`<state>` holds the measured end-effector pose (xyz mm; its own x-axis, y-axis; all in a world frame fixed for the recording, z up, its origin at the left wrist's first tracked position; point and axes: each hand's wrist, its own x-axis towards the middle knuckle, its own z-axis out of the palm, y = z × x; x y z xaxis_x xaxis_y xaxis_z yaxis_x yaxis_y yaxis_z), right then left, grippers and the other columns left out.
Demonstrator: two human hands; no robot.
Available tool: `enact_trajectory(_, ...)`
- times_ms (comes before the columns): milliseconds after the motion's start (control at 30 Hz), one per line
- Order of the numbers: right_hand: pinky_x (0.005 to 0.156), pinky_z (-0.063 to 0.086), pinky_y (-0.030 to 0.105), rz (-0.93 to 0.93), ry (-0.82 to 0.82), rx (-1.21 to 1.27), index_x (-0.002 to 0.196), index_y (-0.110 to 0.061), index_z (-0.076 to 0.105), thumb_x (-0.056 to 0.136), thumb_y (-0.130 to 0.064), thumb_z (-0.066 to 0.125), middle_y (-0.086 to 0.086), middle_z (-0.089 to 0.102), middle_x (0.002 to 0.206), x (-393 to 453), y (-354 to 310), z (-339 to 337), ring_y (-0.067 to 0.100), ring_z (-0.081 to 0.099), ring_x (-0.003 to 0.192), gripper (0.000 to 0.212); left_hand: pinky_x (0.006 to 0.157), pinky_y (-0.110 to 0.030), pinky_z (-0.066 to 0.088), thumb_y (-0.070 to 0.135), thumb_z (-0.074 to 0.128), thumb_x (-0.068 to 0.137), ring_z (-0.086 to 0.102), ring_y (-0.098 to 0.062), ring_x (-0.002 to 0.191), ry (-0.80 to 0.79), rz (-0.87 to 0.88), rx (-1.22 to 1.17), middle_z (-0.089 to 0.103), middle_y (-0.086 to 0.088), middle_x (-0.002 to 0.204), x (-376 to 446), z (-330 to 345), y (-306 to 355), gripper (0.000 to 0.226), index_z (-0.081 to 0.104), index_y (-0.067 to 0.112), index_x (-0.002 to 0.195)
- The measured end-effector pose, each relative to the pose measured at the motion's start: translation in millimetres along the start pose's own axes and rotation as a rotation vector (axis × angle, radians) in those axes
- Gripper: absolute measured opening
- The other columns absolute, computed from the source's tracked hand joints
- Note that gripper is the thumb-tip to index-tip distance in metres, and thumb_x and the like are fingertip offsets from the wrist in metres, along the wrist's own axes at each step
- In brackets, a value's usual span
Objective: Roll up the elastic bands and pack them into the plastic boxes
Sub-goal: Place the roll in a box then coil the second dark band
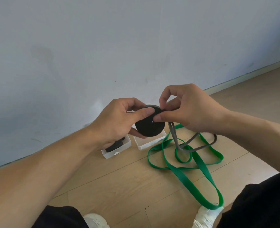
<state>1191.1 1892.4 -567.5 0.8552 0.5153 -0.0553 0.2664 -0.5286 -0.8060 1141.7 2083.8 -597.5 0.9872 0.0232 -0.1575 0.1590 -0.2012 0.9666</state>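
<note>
My left hand (117, 120) grips a black elastic band wound into a flat round roll (150, 127), thumb on its face and fingers under it. My right hand (185, 109) pinches the roll's upper right edge, where the loose grey-black tail (175, 139) hangs down to the floor. A long green elastic band (201, 168) lies in loose loops on the wooden floor below and to the right. Two white plastic boxes stand by the wall: the left box (109, 154) holds a black roll (115, 144), the right box (145, 144) sits under the roll in my hands.
A pale blue wall (103, 46) rises just behind the boxes. My knees in black shorts and my white shoes (206, 216) are at the bottom; the green band's near loop touches the right shoe. Wooden floor (119, 181) lies between knees and boxes.
</note>
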Motion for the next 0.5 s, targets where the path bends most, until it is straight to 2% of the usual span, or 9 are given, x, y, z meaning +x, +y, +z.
enact_trajectory(133, 0.076, 0.056, 0.039, 0.006, 0.126, 0.107, 0.076, -0.012, 0.055, 0.073, -0.025, 0.090, 0.013, 0.077, 0.074, 1.3, 4.2, 2.1, 0.026, 0.073, 0.069, 0.037, 0.071, -0.048, 0.064, 0.028, 0.075, 0.078, 0.075, -0.034, 0.097, 0.033, -0.064, -0.228, 0.072, -0.028, 0.108, -0.7, 3.3, 2.6, 0.029, 0.072, 0.002, 0.090)
enact_trajectory(267, 0.072, 0.053, 0.033, 0.061, 0.088, 0.173, 0.076, -0.013, 0.056, 0.071, -0.025, 0.091, 0.005, 0.072, 0.061, 4.6, 8.4, -1.2, 0.015, 0.060, 0.055, 0.038, 0.073, -0.050, 0.063, 0.027, 0.076, 0.073, 0.075, -0.032, 0.096, 0.066, -0.064, -0.413, 0.072, -0.025, 0.111, -0.2, 4.6, 6.5, 0.023, 0.066, 0.007, 0.078)
enact_trajectory(400, 0.078, 0.053, 0.036, 0.063, 0.032, 0.218, 0.077, -0.015, 0.055, 0.073, -0.019, 0.090, 0.030, 0.072, 0.084, 6.1, 10.3, -2.2, 0.020, 0.062, 0.063, 0.035, 0.076, -0.052, 0.063, 0.024, 0.074, 0.074, 0.074, -0.025, 0.094, 0.080, -0.061, -0.525, 0.073, -0.017, 0.099, -0.5, 4.3, 7.6, 0.019, 0.062, 0.009, 0.074)
enact_trajectory(500, 0.077, 0.059, 0.033, 0.033, 0.048, 0.272, 0.082, -0.014, 0.057, 0.077, -0.016, 0.086, 0.021, 0.077, 0.081, 8.5, 13.1, -0.9, 0.018, 0.071, 0.068, 0.030, 0.076, -0.055, 0.063, 0.026, 0.072, 0.080, 0.074, -0.026, 0.093, 0.077, -0.061, -0.535, 0.074, -0.015, 0.099, 0.6, 3.1, 6.2, 0.024, 0.057, 0.009, 0.072)
